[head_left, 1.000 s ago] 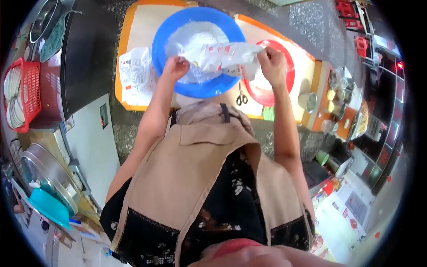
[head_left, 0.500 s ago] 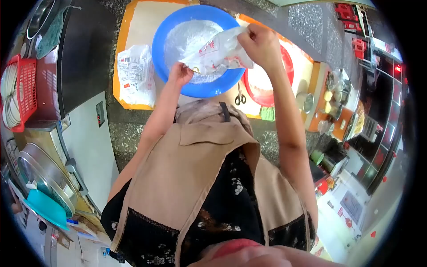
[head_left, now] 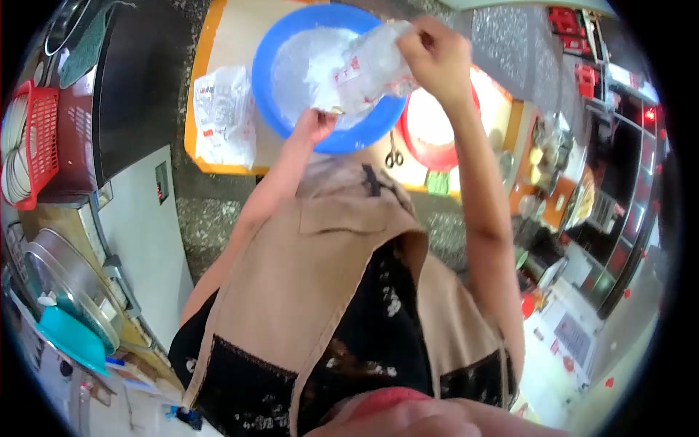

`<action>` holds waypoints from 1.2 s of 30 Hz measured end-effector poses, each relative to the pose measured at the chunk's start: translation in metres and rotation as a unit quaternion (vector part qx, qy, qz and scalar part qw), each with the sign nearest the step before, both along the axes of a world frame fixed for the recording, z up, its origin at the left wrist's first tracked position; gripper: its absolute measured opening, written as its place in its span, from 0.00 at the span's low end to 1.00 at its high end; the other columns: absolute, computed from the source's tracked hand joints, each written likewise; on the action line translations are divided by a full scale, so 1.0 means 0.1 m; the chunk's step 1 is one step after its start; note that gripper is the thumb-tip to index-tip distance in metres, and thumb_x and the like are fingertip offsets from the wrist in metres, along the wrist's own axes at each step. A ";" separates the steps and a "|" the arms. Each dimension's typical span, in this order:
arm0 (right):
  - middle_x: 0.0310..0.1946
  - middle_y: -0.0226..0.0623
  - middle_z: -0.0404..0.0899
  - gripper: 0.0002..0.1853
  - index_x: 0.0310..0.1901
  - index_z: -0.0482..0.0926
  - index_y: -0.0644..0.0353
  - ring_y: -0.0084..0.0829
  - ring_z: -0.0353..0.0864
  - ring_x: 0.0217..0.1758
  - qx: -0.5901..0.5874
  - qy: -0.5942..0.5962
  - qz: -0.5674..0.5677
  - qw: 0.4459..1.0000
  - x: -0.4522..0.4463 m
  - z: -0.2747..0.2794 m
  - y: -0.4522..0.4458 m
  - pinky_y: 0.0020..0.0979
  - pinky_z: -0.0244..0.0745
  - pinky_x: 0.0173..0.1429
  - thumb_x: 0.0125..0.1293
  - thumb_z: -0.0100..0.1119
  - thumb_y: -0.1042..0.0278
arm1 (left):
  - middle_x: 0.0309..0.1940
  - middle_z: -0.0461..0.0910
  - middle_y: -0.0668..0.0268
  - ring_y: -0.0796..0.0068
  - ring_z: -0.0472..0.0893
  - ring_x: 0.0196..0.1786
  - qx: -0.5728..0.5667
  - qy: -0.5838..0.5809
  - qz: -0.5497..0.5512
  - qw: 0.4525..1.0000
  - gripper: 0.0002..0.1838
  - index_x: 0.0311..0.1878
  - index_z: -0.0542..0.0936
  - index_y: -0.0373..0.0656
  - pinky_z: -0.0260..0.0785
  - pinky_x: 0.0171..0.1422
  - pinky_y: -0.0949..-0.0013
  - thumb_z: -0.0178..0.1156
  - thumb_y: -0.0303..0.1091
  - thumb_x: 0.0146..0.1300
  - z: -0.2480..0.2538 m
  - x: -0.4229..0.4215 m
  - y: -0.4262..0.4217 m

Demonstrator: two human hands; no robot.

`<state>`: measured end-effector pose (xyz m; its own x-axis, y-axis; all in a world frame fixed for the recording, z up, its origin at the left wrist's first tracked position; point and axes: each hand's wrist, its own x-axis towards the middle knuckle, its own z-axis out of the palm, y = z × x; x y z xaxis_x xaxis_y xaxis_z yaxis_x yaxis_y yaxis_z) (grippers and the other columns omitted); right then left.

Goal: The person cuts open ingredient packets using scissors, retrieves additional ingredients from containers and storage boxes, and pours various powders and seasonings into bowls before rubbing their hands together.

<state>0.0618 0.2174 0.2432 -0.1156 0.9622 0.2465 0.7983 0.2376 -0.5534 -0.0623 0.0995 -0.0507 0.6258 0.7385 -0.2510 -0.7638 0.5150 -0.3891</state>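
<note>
Over the blue bowl (head_left: 263, 81), the plastic bag (head_left: 368, 71) is clamped at one end by the fingers of the right hand (head_left: 444, 60) and pinched low down by those of the left hand (head_left: 316, 126), and white powder (head_left: 298, 76) could be spilled if the bag is tipped too fast.

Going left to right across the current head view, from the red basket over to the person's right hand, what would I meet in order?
Red basket → printed bag lying on the board → left hand → held plastic bag → right hand.
</note>
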 end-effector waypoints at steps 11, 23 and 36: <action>0.17 0.33 0.69 0.10 0.36 0.75 0.66 0.21 0.67 0.17 0.048 0.065 -0.237 0.968 1.21 -0.32 -0.50 0.24 0.65 0.23 0.65 0.47 0.69 | 0.32 0.77 0.67 0.82 0.76 0.32 0.104 0.433 0.016 0.895 0.07 0.41 0.74 0.37 0.71 0.38 0.77 0.52 0.27 0.61 1.12 -0.14 0.21; 0.44 0.36 0.75 0.12 0.51 0.67 0.61 0.28 0.77 0.44 -0.084 0.620 -0.261 0.735 1.66 -1.20 -1.10 0.28 0.74 0.42 0.67 0.41 0.72 | 0.22 0.76 0.66 0.79 0.73 0.18 0.346 0.651 -0.184 0.650 0.13 0.38 0.76 0.36 0.66 0.24 0.76 0.54 0.38 0.60 1.96 -0.26 0.36; 0.49 0.44 0.72 0.15 0.55 0.63 0.65 0.37 0.74 0.51 -0.082 0.686 -0.269 0.671 1.66 -1.61 -1.47 0.38 0.73 0.53 0.66 0.37 0.75 | 0.36 0.76 0.57 0.85 0.65 0.17 0.345 0.644 -0.279 0.623 0.30 0.59 0.68 0.42 0.55 0.19 0.80 0.50 0.54 0.61 2.15 -0.23 0.48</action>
<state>0.2279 0.0704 0.0818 0.4861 0.8015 -0.3483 -0.5431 -0.0352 -0.8389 -0.0853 0.1474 0.1645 0.4399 0.7067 -0.5541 0.1595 0.5457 0.8227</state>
